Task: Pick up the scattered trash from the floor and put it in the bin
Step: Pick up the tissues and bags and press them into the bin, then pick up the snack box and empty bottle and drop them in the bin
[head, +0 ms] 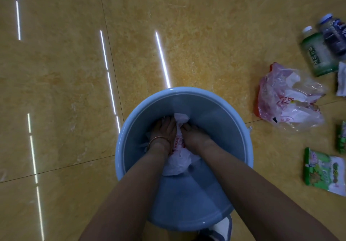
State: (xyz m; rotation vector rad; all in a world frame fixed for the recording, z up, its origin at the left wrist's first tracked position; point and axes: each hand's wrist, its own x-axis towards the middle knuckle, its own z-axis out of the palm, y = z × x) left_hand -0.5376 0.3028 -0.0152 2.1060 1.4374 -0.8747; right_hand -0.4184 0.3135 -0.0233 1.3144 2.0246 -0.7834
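- Step: depositing one piece; both hands are down inside the blue bin (129, 132), pushing a white plastic bag (179, 162) with red print toward the bottom.
- Left hand (164, 130), with a bracelet (158, 139) on the wrist: fingers lie fairly straight on top of the bag, pressing, not clutching.
- Right hand (194, 135): touches the bag's right side; fingertips are buried in folds, so can't tell if it is pinching or just pushing.
- Still on the floor (206, 34), right of the bin: crumpled clear-and-red bag (288, 98), green bottle (316, 53), dark bottle (335, 34), green snack packet (324, 171).
- Next, likely: let go, lift both hands out, reach right; the crumpled bag is nearest.
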